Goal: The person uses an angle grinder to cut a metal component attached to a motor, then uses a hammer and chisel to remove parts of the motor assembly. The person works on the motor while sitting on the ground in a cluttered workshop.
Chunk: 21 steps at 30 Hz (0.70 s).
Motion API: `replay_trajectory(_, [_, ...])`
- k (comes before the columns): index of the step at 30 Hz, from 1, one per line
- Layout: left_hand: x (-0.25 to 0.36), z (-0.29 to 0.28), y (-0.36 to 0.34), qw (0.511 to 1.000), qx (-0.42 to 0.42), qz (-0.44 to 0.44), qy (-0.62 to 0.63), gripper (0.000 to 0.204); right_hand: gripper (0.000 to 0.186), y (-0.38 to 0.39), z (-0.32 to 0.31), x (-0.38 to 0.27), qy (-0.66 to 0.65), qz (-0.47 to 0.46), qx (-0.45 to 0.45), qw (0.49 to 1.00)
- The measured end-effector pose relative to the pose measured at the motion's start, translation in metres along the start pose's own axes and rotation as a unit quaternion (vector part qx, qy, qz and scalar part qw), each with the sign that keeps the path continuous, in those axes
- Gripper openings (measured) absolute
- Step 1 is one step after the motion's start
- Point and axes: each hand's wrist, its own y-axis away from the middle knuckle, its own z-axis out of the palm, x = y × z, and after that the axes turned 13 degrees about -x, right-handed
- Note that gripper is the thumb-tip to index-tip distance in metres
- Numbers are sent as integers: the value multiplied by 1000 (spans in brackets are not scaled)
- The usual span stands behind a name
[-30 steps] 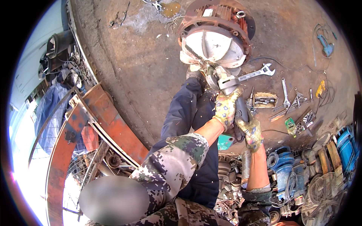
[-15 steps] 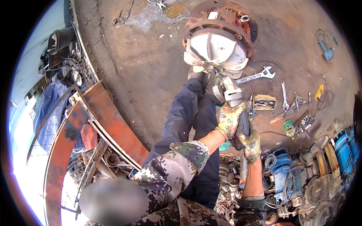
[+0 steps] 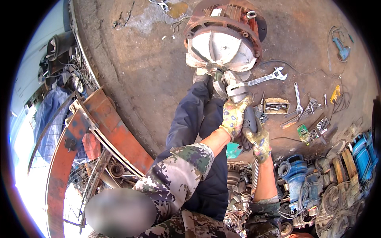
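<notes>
An angle grinder (image 3: pixel 237 91) is held in both my gloved hands. My left hand (image 3: pixel 235 116), in a patterned work glove, is closed round its front end just behind the metal head. Farther back, my right hand (image 3: pixel 258 142) grips the dark rear body. The grinder's disc (image 3: pixel 219 86) is right at the hub (image 3: pixel 214 69) of a pale finned impeller; whether they touch I cannot tell. That impeller (image 3: pixel 223 48) sits on the front of a rusty red motor (image 3: pixel 232 18), which lies on the ground beyond my feet.
Right of the grinder lie an adjustable wrench (image 3: pixel 268 77), a small box of bits (image 3: pixel 276 106), a spanner (image 3: pixel 297 99) and a green package (image 3: pixel 303 134). Blue pumps (image 3: pixel 293 170) and scrap parts crowd the lower right. A curved orange steel frame (image 3: pixel 115 129) stands at left.
The grinder and both my hands have moved forward and slightly left, bringing the disc closer to the impeller hub. The whole view has shifted a little too.
</notes>
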Motion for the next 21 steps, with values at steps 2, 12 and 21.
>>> replay_trajectory(2, [2, 1, -3, 1000, 8, -2, 0, 31, 59, -1, 0, -7, 8, -13, 9, 1000])
replay_trajectory(12, [22, 14, 5, 999, 26, 10, 22, 40, 74, -6, -15, -2, 118, -52, -41, 991])
replay_trajectory(21, [1, 5, -8, 999, 32, 31, -9, 25, 70, -8, -3, -15, 26, 27, -6, 999])
